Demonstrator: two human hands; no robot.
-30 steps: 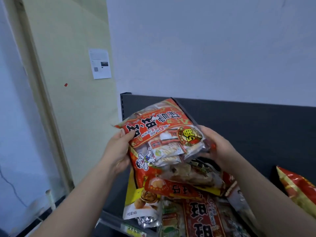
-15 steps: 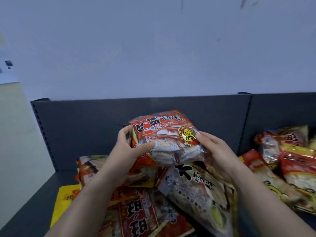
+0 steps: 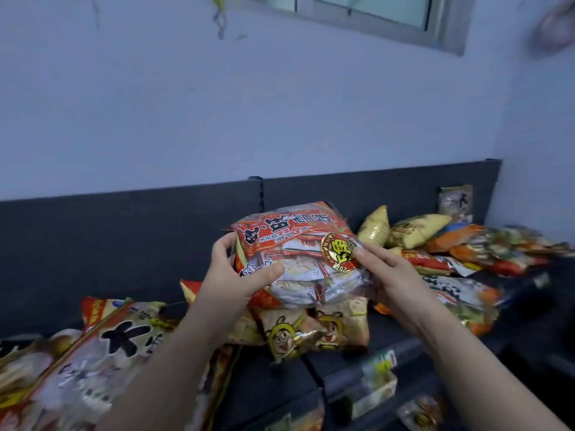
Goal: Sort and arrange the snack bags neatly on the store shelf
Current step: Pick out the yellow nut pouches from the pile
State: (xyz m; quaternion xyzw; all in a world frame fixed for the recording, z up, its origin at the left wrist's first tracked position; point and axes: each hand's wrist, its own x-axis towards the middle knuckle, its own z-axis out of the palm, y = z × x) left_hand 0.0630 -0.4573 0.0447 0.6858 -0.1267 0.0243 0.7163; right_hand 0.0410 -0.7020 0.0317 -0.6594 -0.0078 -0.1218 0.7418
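Left hand (image 3: 236, 275): we see it gripping the left end of the red snack bag (image 3: 298, 244), thumb across the front, fingers curled behind.
Right hand (image 3: 393, 283): it holds the bag's right end, and one fingertip rests on the round gold seal (image 3: 337, 251).
Position of the bag: held tilted in the air between both hands, above the shelf (image 3: 385, 328) and in front of its dark back panel (image 3: 124, 244). Through clear film we make out small wrapped packets.
Cartoon-face bags (image 3: 314, 332): two lie side by side on the shelf, directly beneath the held bag.
Large pale bag (image 3: 109, 349): lies at lower left on other packets and is printed with a bold black character.
Yellow bags (image 3: 413, 231): they lean near the back panel, right of the held bag.
Mixed heap (image 3: 485, 247): orange and red packets piled at far right, blurred.
Price rail (image 3: 373, 371): the shelf's front edge, with labels we cannot read.
Wall (image 3: 249, 119): pale, with a window (image 3: 373, 10) at top.
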